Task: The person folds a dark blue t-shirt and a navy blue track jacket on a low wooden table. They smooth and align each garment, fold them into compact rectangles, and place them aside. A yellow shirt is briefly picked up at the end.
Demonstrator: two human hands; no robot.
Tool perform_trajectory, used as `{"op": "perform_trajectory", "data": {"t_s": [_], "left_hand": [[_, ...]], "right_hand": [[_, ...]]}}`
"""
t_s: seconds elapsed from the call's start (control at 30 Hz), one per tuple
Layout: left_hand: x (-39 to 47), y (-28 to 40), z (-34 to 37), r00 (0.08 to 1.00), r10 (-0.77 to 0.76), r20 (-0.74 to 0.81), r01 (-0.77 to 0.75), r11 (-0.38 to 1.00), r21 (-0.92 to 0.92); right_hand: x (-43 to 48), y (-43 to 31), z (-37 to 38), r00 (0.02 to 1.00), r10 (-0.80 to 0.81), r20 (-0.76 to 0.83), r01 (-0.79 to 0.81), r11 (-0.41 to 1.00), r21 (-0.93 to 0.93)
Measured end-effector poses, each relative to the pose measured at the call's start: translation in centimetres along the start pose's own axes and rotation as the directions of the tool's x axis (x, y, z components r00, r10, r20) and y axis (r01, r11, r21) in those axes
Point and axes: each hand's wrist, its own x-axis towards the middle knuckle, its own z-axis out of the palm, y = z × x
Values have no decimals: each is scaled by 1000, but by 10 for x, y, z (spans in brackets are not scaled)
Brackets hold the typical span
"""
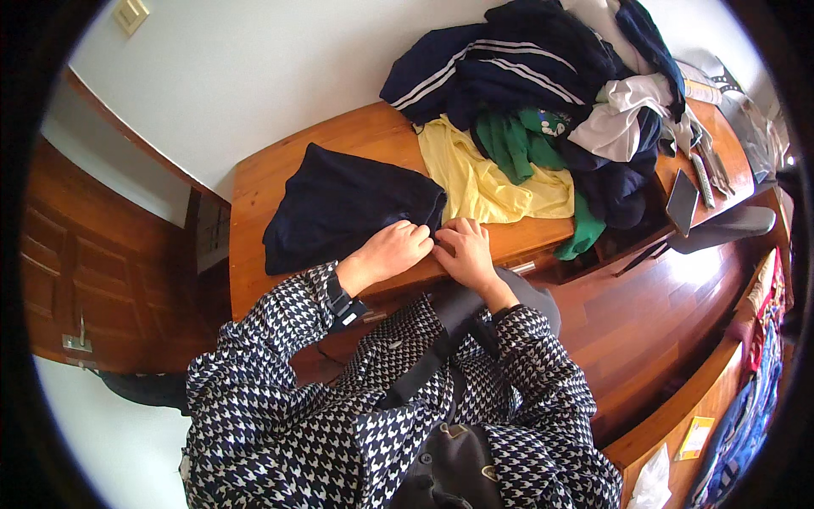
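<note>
A dark navy garment (343,203) lies spread on the wooden desk (254,184), its wide end to the left and a narrower, band-like edge to the right. My left hand (393,249) is on its near right corner, fingers curled over the fabric. Facing it, my right hand (467,248) pinches the same corner at the band. The fingertips of both hands nearly meet, and the bit of cloth between them is mostly hidden. Just beyond my right hand, a yellow garment (489,184) lies crumpled on the desk.
Behind the yellow garment rises a heap with a navy striped garment (470,70), a green garment (515,140) and a white cloth (617,118). A dark tablet or phone (683,202) sits at the desk's right end, near a chair (725,228). A wooden door (95,267) stands at left.
</note>
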Motion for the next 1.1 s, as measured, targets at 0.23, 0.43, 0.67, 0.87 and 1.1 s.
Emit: {"op": "perform_trajectory", "data": {"t_s": [0.23,0.43,0.67,0.87,1.1], "left_hand": [[3,3,-10,998,61,-32,-59,995,77],[14,-3,-14,977,-183,-108,117,887,-446],[-17,-66,6,775,-624,-94,511,708,-487],[-54,-93,24,842,-522,138,540,800,-261],[-133,-204,13,659,-704,265,730,684,2]], "right_hand": [[2,-2,6,999,30,-37,-30,1000,-4],[7,-17,-6,991,97,-92,-95,995,25],[58,-58,7,975,-100,-199,113,992,56],[78,-57,45,976,-18,215,90,938,-333],[73,-52,48,982,-137,130,172,932,-318]]}}
